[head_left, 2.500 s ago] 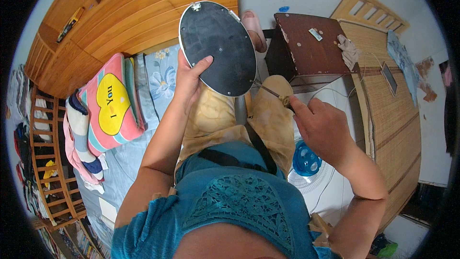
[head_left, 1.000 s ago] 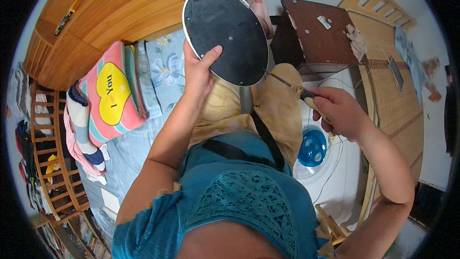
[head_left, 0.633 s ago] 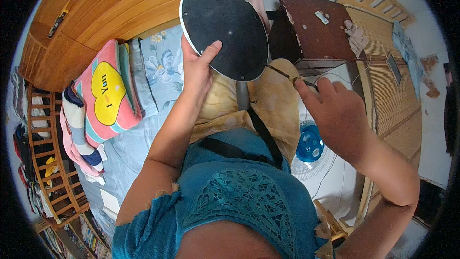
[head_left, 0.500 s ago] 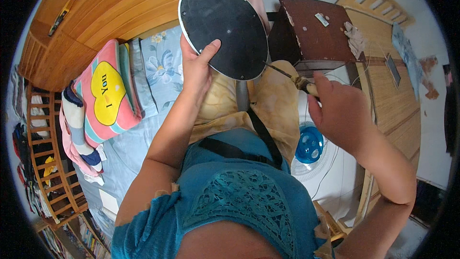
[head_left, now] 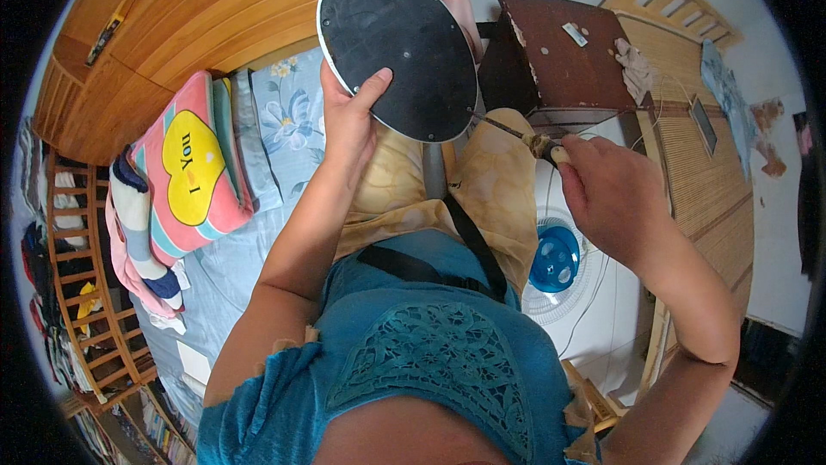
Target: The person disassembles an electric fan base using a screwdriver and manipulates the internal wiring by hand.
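Head view: left hand grips black oval panel; right hand grips screwdriver, tip at panel's edge.

At the top centre, the panel sits in the left hand; right of centre, the screwdriver runs from the right hand to its lower-right edge. A cushion lies on the bed, centre left. A cloth rests on the cabinet, upper right; below stands a fan.
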### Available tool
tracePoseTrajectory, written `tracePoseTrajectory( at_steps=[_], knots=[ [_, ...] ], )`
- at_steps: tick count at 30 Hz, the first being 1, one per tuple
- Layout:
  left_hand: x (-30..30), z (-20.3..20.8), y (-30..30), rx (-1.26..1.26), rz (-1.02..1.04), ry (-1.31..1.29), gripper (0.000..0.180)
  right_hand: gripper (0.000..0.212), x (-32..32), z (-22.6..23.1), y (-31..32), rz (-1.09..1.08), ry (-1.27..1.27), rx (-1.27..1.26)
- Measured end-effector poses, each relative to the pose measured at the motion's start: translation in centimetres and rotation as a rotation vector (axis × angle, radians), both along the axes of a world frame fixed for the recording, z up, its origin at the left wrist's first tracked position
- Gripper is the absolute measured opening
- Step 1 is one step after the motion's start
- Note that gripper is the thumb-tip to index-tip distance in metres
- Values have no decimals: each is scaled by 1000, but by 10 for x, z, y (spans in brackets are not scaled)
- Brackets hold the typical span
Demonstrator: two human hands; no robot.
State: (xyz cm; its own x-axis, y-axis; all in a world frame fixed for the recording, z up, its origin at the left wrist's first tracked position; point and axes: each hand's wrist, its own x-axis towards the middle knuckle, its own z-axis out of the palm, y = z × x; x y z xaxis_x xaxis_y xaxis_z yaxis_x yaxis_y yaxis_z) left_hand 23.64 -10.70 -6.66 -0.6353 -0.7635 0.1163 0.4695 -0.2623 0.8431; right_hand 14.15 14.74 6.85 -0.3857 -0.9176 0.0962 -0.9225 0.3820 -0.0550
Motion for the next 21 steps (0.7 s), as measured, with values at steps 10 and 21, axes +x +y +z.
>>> tracePoseTrajectory(
  at_steps=[10, 21],
  knots=[
    [0, 3, 4, -4, 15, -17, 53, 20, -1, -3, 3, -38, -40, 47],
    [0, 1, 3, 10, 7, -20, 60, 20, 3, -3, 5, -20, -45, 59]
  ],
)
